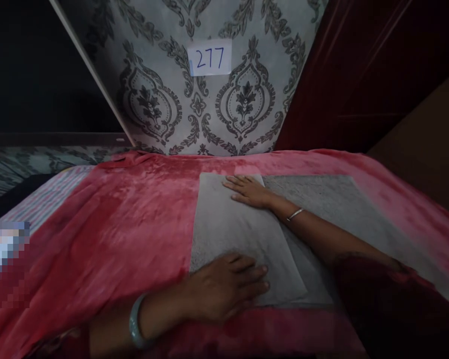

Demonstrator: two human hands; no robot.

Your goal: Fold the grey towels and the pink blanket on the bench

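A grey plush cloth, like a towel [239, 229], lies flat with its left part folded over onto the wider grey layer [314, 199] beneath. Near the far edge of the folded flap, my right hand [249, 191] rests palm down with its fingers stretched out. My left hand [228, 286] lies over the near part of the flap, fingers spread and slightly blurred. Neither hand grips anything. Both wrists wear bangles: a pale green one [135, 321] on the left and a thin silver one [295, 215] on the right.
A red and pink plush blanket [134, 214] covers the surface under the cloth. Behind it rises a patterned wall [198, 104] with a paper marked 277 [210, 57]. A dark screen [41, 70] stands left, a dark red panel [351, 75] right. Striped fabric [48, 192] shows at the left edge.
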